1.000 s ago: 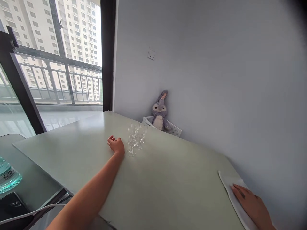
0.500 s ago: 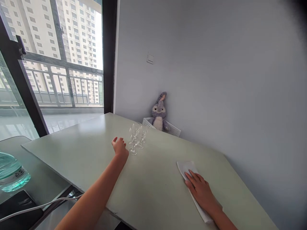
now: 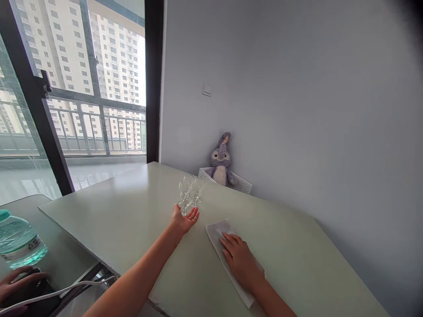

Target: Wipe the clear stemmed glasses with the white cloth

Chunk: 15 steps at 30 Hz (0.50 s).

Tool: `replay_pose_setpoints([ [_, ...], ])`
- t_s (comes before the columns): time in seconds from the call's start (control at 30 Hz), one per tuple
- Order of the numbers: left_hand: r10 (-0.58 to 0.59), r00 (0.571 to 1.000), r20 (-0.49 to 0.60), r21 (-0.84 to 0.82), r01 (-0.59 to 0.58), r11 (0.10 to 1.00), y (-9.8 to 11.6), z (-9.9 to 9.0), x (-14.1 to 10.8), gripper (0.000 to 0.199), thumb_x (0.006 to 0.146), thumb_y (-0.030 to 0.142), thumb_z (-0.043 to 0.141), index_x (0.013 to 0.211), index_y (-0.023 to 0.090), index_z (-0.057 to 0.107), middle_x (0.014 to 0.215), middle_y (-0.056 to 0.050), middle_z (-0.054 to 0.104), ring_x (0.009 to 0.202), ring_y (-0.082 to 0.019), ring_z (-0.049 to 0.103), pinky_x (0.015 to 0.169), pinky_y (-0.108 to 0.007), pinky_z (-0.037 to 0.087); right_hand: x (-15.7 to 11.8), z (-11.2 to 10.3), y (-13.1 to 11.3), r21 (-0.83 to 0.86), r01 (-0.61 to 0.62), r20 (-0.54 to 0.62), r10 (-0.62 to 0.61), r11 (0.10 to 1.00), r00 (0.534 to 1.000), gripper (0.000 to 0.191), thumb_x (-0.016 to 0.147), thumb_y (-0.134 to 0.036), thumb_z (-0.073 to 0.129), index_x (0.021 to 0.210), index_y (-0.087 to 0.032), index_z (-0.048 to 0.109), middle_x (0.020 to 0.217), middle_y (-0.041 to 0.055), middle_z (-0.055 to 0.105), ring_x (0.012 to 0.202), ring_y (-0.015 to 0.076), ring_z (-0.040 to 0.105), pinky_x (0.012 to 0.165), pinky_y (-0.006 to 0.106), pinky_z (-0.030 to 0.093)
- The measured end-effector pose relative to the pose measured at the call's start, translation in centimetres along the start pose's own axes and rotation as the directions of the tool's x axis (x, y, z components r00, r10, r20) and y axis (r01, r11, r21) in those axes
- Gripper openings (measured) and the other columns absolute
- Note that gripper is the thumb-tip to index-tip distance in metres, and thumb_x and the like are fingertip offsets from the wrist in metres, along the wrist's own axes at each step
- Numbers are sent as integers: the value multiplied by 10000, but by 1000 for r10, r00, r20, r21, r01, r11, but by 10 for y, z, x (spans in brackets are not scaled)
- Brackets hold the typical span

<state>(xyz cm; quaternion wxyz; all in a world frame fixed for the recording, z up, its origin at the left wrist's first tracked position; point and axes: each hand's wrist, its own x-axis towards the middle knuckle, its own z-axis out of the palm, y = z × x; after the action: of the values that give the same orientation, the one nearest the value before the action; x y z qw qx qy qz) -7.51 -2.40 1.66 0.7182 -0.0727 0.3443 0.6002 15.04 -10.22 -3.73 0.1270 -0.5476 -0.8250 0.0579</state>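
Spread flat, fingers slightly apart, the right hand lay over a white cloth without closing round it; the cloth was on the pale table, nearer the person than the clustered stemmed glasses; the left hand was open too, palm turned up, right by those glasses, though I couldn't tell whether it touched them; a plush rabbit sat behind; at far left, another person's hand was near a water bottle.
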Motion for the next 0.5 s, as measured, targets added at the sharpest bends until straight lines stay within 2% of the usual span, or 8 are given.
replay_pose_setpoints([
  [0.13,8,1000,11,-45,-7,999,3,1,13,388,866,467,270,1218,322,193,1163,-171,454,908,-247,607,566,-361,524,-8,-7,-1,25,32,48,-33,999,998,429,854,-440,346,1247,-306,454,1353,-10,391,1190,224,321,967,373,251],
  [0.23,19,999,29,-80,-17,997,3,4,19,337,874,468,233,1144,271,277,1128,-173,490,888,-236,615,554,-340,530,-12,-11,-5,58,67,53,-71,996,996,414,847,-444,380,1233,-319,465,1334,-4,410,1159,229,342,954,374,273],
  [0.4,55,997,63,-123,-47,991,3,10,22,323,864,491,263,998,207,339,1064,-174,522,887,-235,616,554,-323,542,-12,-5,-10,108,103,-36,-99,989,994,301,866,-307,382,1088,-281,584,1159,36,537,1023,222,439,888,373,351],
  [0.5,73,995,74,-125,-63,990,4,12,19,298,838,466,381,945,191,343,1028,-158,525,875,-223,621,560,-302,549,-12,1,-11,138,114,-87,-102,984,991,287,850,-202,369,958,-249,630,1039,56,585,951,227,479,831,368,384],
])
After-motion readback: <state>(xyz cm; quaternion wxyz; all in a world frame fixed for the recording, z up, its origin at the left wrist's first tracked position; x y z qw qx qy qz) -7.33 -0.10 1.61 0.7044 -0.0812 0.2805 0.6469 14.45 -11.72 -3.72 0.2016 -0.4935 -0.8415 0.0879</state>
